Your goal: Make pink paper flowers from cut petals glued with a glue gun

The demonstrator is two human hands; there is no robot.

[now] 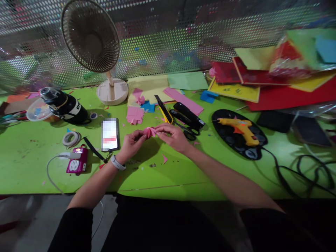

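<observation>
Both my hands meet over the middle of the green table (31,168). My left hand (132,143) and my right hand (173,137) each pinch one side of a small folded pink paper piece (150,132), holding it just above the tabletop. A white watch sits on my left wrist. A phone (110,134) lies just left of my left hand. A yellow utility knife (164,110), a black stapler (188,115) and scissors lie just behind my right hand.
A desk fan (91,38) stands at the back left, with a black bottle (65,106), tape roll (70,138) and pink power strip (77,163) to the left. A yellow glue gun (240,129) rests on a black tray at right. Coloured paper sheets (262,84) pile up at back right.
</observation>
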